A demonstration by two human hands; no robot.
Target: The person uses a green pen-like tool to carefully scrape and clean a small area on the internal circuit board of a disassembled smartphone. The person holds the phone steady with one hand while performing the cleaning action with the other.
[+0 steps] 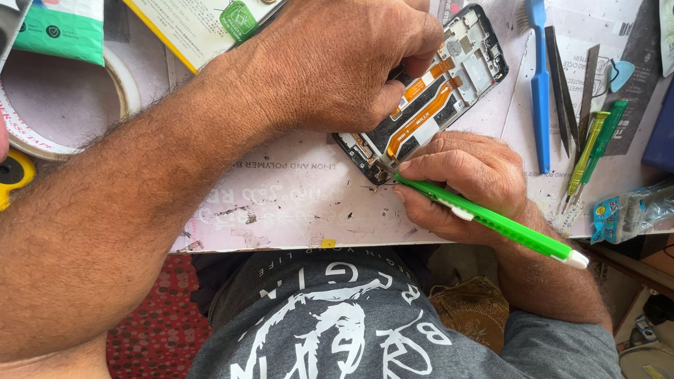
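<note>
An opened phone (460, 67) lies back-side up on the work mat, its black battery area crossed by orange flex cables (421, 112). My left hand (337, 63) presses down on the phone's left side and covers part of it. My right hand (467, 179) grips a green pen-shaped tool (491, 219) like a pencil. Its tip touches the phone's lower corner near the bottom edge.
A pale work mat (281, 189) covers the bench. A blue brush-handled tool (539, 84), metal pry blades (562, 91) and green screwdrivers (597, 144) lie at the right. A tape roll (119, 77) and a yellow-edged booklet (182, 28) sit at the upper left.
</note>
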